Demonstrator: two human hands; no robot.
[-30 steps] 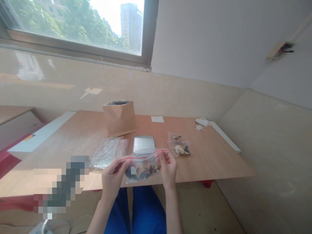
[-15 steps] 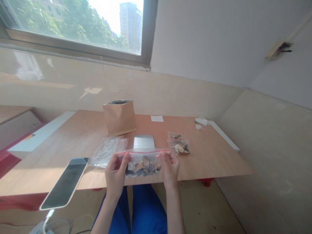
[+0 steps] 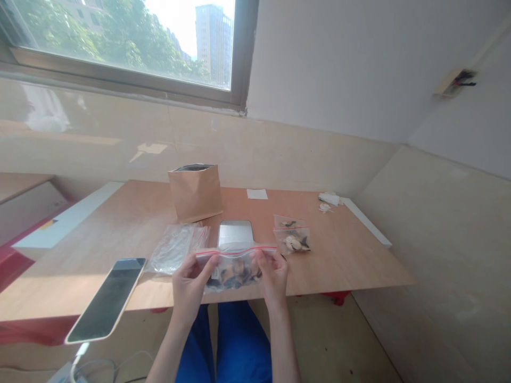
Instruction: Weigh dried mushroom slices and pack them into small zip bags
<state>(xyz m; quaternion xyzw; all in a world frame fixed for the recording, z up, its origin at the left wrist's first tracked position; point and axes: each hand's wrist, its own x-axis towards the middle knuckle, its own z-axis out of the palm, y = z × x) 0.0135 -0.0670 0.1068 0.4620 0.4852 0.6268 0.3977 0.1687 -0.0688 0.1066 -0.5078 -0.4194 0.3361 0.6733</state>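
Your left hand (image 3: 190,291) and your right hand (image 3: 275,280) each pinch one end of a zip bag (image 3: 233,271), and neither is open. The bag's long axis runs sideways across your body, tilted only slightly, so it spans the gap between your hands and neither hand is clearly nearer. Its red seal strip (image 3: 235,252) runs along the far edge, and you can't quite tell from this view whether it is closed. Dark and tan pieces (image 3: 235,276) sit low in the bag, perhaps dried food, though the plastic and your fingers hide much of them.

The bag hangs at the near edge of the wooden bench (image 3: 339,255), above your blue trousers (image 3: 243,346). Just past it lies a silver scale (image 3: 235,232). To its right are two small filled bags (image 3: 291,234), and to its left is a pile of clear bags (image 3: 178,249). Further out stand a brown paper pouch (image 3: 195,193), with a white slip (image 3: 257,194) and white scraps (image 3: 329,199) beyond. A dark tablet (image 3: 107,299) lies left of your left hand.
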